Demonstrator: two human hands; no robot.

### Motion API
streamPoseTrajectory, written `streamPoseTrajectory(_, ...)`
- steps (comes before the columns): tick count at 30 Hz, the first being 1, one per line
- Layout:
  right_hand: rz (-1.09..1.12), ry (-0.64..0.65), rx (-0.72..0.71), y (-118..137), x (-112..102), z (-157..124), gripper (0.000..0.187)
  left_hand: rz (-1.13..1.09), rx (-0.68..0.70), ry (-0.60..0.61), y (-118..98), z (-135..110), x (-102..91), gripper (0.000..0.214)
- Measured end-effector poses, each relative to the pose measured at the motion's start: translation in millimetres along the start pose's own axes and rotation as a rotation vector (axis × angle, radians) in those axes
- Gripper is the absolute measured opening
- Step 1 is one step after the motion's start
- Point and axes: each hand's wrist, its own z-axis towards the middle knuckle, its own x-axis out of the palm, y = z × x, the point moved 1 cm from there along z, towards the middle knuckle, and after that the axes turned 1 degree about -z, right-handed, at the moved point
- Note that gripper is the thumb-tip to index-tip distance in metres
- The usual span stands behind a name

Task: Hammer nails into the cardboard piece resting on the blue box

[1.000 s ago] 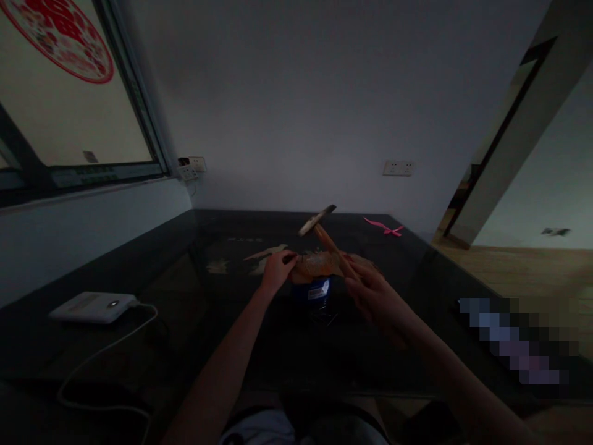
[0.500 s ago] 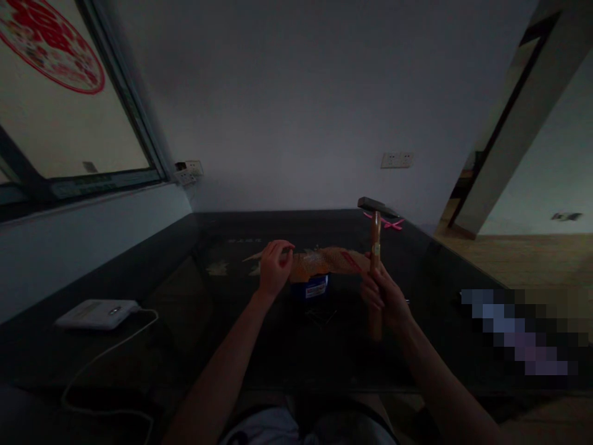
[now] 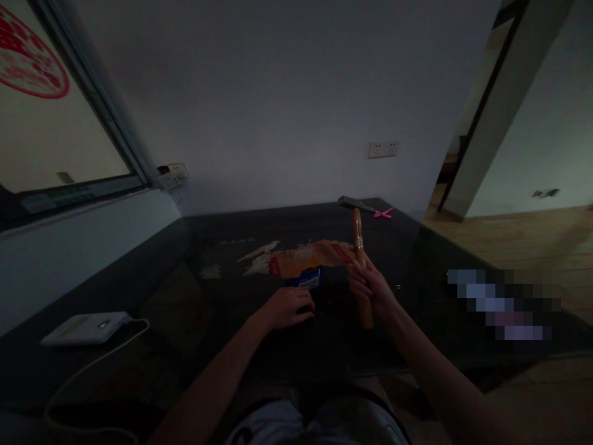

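My right hand (image 3: 373, 287) is closed around the wooden handle of a hammer (image 3: 359, 241), held upright with its dark metal head at the top. My left hand (image 3: 290, 307) is low over the dark table, just in front of a small blue box (image 3: 309, 279). Its fingers are curled down and together; whatever may be between the tips is hidden. Thin nail-like pieces (image 3: 327, 308) lie beside those fingertips. Behind the box stretches a torn brown cardboard strip (image 3: 306, 254) with red print, and small dark upright marks show near its left end.
A white power bank (image 3: 88, 329) with a white cable rests on the left of the black table (image 3: 185, 247). Pink-handled scissors (image 3: 382, 214) lie at the far right, partly behind the hammer head. A blurred-out item (image 3: 498, 306) is on the right.
My left hand has come down from above the cardboard strip to the tabletop in front of the blue box. The right hand still holds the hammer upright. The view has turned slightly.
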Motion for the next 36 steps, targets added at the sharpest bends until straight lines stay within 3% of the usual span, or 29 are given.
streamPoseTrajectory(11, 0.008, 0.039, -0.014, -3, 1, -1, 0.015, 0.066, -0.003, 0.072, -1, 5, 10.1, 0.006)
streamPoseTrajectory(15, 0.009, 0.035, -0.039, -4, -1, 1, 0.024, 0.035, -0.036, 0.076, -5, 5, 8.2, 0.008)
streamPoseTrajectory(19, -0.013, 0.029, -0.049, -5, -3, 1, 0.027, -0.218, -0.069, -0.08, -22, 4, -8.3, 0.014)
streamPoseTrajectory(23, -0.032, 0.016, -0.042, -7, -4, 1, 0.026, -0.405, -0.071, -0.422, -34, 10, -41.8, 0.025)
streamPoseTrajectory(26, -0.052, 0.006, -0.025, -8, -3, 1, 0.027, -0.342, -0.183, -0.708, -14, 24, -65.5, 0.015)
streamPoseTrajectory(29, -0.065, 0.015, -0.012, -9, -2, 1, 0.024, -0.288, -0.347, -0.877, 26, 40, -73.5, 0.011)
streamPoseTrajectory(33, -0.086, 0.027, 0.002, -10, -2, 1, 0.025, -0.325, -0.431, -0.873, 69, 52, -62.0, 0.011)
streamPoseTrajectory(36, -0.083, 0.037, 0.005, -11, -1, 1, 0.028, -0.377, -0.44, -0.825, 78, 52, -52.1, 0.012)
